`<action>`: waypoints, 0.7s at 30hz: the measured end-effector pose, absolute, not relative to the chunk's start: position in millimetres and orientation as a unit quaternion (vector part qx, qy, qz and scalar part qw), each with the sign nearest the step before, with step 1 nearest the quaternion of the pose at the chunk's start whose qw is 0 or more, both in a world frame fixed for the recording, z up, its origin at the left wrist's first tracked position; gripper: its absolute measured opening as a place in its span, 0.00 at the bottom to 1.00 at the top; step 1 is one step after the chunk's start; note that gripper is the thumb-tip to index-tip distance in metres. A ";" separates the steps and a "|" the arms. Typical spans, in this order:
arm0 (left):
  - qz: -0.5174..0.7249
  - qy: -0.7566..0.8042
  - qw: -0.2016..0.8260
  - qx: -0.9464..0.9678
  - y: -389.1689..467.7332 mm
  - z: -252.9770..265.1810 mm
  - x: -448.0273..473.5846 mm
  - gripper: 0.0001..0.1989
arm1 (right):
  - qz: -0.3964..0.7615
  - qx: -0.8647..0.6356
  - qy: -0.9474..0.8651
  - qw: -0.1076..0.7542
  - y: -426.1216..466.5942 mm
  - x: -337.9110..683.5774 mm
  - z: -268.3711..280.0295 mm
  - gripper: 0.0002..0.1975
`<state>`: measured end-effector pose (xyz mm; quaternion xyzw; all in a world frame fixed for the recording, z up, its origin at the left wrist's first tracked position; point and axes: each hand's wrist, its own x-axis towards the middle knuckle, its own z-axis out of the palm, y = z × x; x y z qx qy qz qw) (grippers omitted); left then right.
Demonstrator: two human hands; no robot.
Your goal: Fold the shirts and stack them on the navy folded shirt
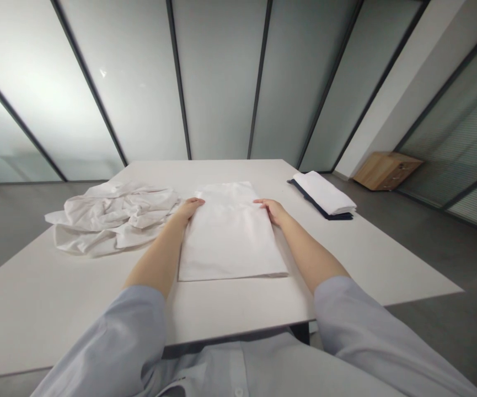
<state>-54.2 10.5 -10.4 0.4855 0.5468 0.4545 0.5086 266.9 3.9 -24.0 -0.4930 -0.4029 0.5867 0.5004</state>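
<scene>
Grey shirt [273, 361]; folded white cloth [232, 237], long axis pointing forward.

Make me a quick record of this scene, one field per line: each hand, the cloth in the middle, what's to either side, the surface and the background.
Left hand: on the left edge of the middle cloth
Right hand: on its right edge
Middle cloth: white, folded to a rectangle, lying flat
Left side: crumpled white fabric
Right side: folded white cloth on top of dark cloth
Surface: white table
Background: frosted panels, wooden cabinet
</scene>
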 end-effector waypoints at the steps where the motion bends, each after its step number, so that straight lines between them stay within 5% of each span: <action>1: 0.453 0.574 0.467 0.498 12.5 -11.3 -53.2 0.09 | 0.580 -0.497 -0.402 0.505 4.8 266.0 -25.1 0.17; 4: 0.457 0.592 0.422 0.512 13.4 -12.4 -52.9 0.09 | 0.553 -0.511 -0.420 0.507 6.8 265.2 -27.8 0.16; 11: 0.373 0.460 0.636 0.495 -6.8 -1.7 -66.2 0.33 | 0.512 -0.530 -0.467 0.488 6.1 268.6 -26.7 0.18; 21: 0.375 0.491 0.602 0.505 -4.2 -2.1 -65.0 0.28 | 0.534 -0.510 -0.484 0.469 1.9 265.7 -22.8 0.19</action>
